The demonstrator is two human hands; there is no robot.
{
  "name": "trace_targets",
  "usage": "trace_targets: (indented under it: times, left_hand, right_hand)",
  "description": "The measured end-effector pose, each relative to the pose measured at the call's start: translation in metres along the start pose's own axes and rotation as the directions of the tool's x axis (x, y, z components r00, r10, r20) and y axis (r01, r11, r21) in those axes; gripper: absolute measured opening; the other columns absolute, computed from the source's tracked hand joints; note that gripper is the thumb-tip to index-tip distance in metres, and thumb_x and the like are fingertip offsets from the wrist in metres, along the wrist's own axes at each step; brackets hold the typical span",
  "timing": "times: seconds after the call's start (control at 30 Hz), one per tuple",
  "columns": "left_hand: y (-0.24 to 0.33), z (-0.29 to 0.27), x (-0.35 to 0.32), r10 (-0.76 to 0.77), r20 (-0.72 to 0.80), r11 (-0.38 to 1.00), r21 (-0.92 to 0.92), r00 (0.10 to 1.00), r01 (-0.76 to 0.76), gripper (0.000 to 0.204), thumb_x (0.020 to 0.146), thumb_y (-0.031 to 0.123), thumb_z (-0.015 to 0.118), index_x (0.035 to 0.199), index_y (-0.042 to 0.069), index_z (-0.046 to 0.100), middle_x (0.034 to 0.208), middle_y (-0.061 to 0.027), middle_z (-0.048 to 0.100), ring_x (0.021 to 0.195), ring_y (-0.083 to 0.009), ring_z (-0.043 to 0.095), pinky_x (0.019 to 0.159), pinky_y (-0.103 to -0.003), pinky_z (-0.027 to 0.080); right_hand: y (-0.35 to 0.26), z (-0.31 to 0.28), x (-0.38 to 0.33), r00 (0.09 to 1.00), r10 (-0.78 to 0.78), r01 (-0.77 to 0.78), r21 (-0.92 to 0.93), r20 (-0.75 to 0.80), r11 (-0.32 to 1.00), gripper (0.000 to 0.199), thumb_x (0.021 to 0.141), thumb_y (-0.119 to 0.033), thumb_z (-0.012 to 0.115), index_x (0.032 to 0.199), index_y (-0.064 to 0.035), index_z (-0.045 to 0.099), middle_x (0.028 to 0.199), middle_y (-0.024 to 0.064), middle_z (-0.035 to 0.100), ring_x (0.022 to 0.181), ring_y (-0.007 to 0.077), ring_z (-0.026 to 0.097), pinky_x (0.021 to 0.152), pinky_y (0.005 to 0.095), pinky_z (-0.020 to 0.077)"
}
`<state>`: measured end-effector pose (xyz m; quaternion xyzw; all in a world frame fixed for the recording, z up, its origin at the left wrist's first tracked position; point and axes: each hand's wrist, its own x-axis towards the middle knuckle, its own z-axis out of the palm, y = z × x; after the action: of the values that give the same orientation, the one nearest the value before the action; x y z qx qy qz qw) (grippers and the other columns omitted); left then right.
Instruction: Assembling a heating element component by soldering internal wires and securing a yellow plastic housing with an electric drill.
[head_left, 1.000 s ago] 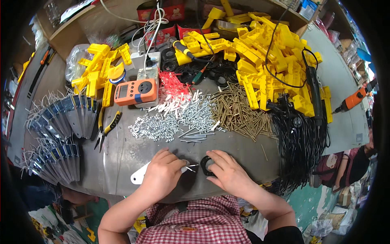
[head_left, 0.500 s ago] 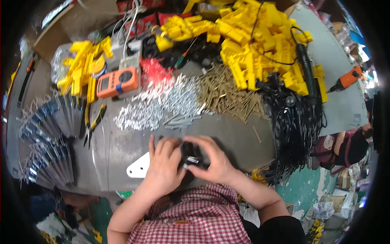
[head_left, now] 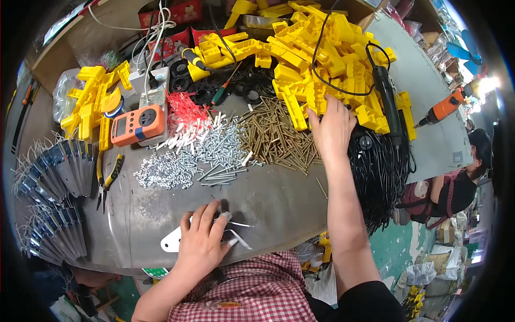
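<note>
My left hand (head_left: 203, 234) rests low on the metal worktable, fingers curled over a small part with thin white leads (head_left: 240, 240) sticking out to the right. Most of that part is hidden under the fingers. Beside the same hand, a white plate with holes (head_left: 171, 241) pokes out on the left. My right hand (head_left: 333, 130) is stretched far forward, its thumb and fingers apart, at the edge of the yellow plastic pieces (head_left: 316, 70) and just above the black cables (head_left: 375, 180). Nothing shows clearly between its fingers.
Brass-coloured screws (head_left: 279, 134), silver screws (head_left: 217, 147) and nuts (head_left: 163, 170) lie mid-table. An orange meter (head_left: 138, 126), pliers (head_left: 109, 180) and fanned metal strips (head_left: 59, 172) are at left. A soldering iron (head_left: 387, 102) and an orange power screwdriver (head_left: 446, 107) are at right.
My hands were together around a small black part. The right hand has moved forward and right to the yellow pieces; the left has stayed low, with white leads now showing beside it.
</note>
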<state>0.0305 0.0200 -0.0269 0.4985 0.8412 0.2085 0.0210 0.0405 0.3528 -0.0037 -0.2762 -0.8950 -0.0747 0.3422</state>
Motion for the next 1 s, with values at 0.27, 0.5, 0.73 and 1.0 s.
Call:
trace_targets:
  times: [0.27,0.5,0.73,1.0]
  left_hand:
    - [-0.004,-0.02,0.015,-0.014,0.053,0.983,-0.182,0.999,0.024,0.077,0.065,0.025,0.076,0.127,0.0,0.037,0.14,-0.0215,0.031,0.121,-0.0422,0.037,0.1,-0.05,0.031]
    - [-0.004,-0.033,0.031,-0.017,-0.081,0.976,-0.218,0.997,-0.001,0.076,0.069,0.014,0.074,0.133,0.001,0.037,0.139,-0.0198,0.034,0.125,-0.0394,0.037,0.103,-0.044,0.033]
    - [0.001,-0.044,0.049,-0.018,-0.232,0.983,-0.184,0.973,-0.026,0.072,0.065,0.001,0.072,0.131,0.008,0.044,0.139,-0.0176,0.036,0.126,-0.0386,0.038,0.101,-0.046,0.037]
    - [-0.028,-0.059,0.068,0.347,-0.51,0.904,0.405,0.787,-0.136,0.043,0.059,-0.004,0.067,0.099,0.007,0.061,0.12,-0.0089,0.052,0.112,-0.0305,0.05,0.093,-0.04,0.043]
  right_hand:
    - [0.011,0.017,0.022,0.999,0.04,-0.041,0.071,0.021,0.997,0.051,0.072,-0.017,0.072,0.118,-0.0079,0.051,0.104,0.0098,0.055,0.098,0.0278,0.054,0.092,0.0452,0.0318]
    - [0.019,0.008,0.018,0.993,0.059,-0.078,0.185,0.104,0.98,0.047,0.074,-0.028,0.072,0.111,-0.0058,0.054,0.102,0.0121,0.055,0.093,0.0284,0.056,0.087,0.0444,0.0349]
    - [0.019,0.011,0.015,0.986,0.113,-0.148,0.319,0.126,0.936,0.052,0.073,-0.029,0.073,0.114,-0.0043,0.053,0.106,0.0156,0.058,0.101,0.0314,0.054,0.094,0.0459,0.0332]
    - [-0.109,-0.068,-0.027,0.826,-0.503,-0.165,0.963,0.252,0.212,0.053,0.066,-0.008,0.077,0.114,-0.0041,0.055,0.114,0.0135,0.058,0.103,0.0295,0.058,0.09,0.0343,0.0463]
